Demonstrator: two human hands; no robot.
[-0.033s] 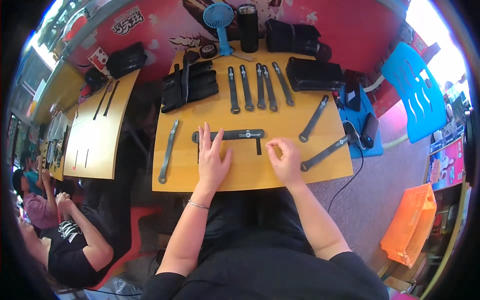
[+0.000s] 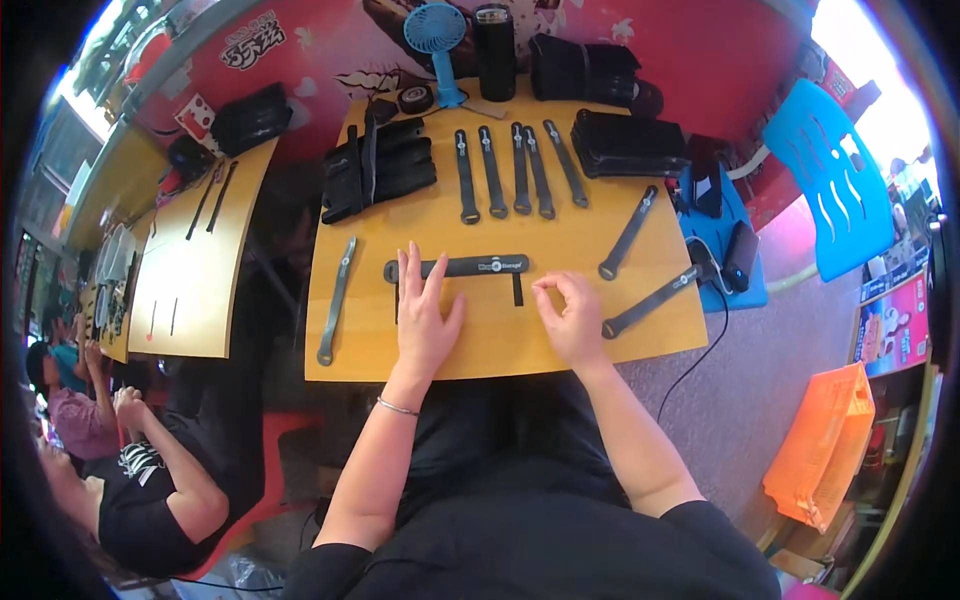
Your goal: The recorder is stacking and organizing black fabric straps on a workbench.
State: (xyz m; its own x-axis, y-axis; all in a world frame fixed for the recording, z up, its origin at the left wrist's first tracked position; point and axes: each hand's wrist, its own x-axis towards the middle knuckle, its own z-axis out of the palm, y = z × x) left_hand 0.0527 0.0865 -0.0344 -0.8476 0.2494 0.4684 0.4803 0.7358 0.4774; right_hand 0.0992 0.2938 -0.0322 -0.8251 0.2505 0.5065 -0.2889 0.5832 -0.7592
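Observation:
A dark grey strap [image 2: 460, 268] with a slotted rounded end and pale print lies crosswise on the wooden table [image 2: 480, 350]. Stretched fingers of my left hand [image 2: 425, 320] rest over its left part, spread apart. My right hand [image 2: 572, 318] is just below and right of the strap's other end, thumb and forefinger pinched together; whether anything tiny is between them I cannot make out. Beside those fingertips a short black strip [image 2: 518, 291] runs down from the strap. Another thin black strip [image 2: 397, 306] shows at its left end, partly next to my left hand.
Several similar straps [image 2: 493, 180] lie at the back, one [image 2: 338, 305] at left, two [image 2: 630, 235] at right. Behind are black bundles [image 2: 378, 175], a stack of black pouches [image 2: 630, 147], a blue fan [image 2: 443, 60] and a tumbler [image 2: 495, 55]. A co-worker [image 2: 150, 490] sits left.

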